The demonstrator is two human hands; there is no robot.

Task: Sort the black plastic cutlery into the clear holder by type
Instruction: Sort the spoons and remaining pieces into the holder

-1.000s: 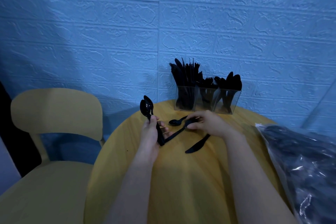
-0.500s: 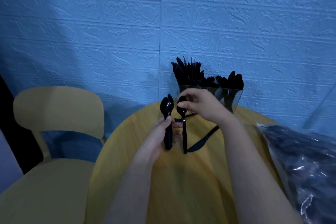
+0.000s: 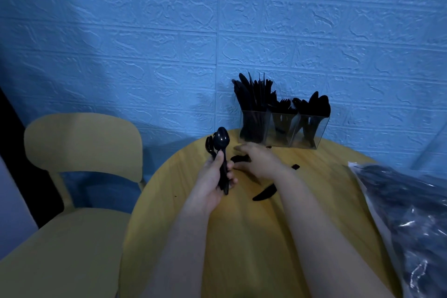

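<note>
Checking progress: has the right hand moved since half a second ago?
Yes. The right hand dropped from in front of the holder to the table.

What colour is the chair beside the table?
Pale yellow chair, much like the round table; seen in the head view.

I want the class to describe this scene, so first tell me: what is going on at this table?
A person is sorting black plastic cutlery at a round wooden table. The left hand grips a small bunch of spoons, bowls up. The right hand reaches down over another spoon lying on the table; whether it grips it yet is unclear. A knife lies loose nearby. The clear holder by the wall already stands full of cutlery, and a plastic bag lies at the right.
</note>
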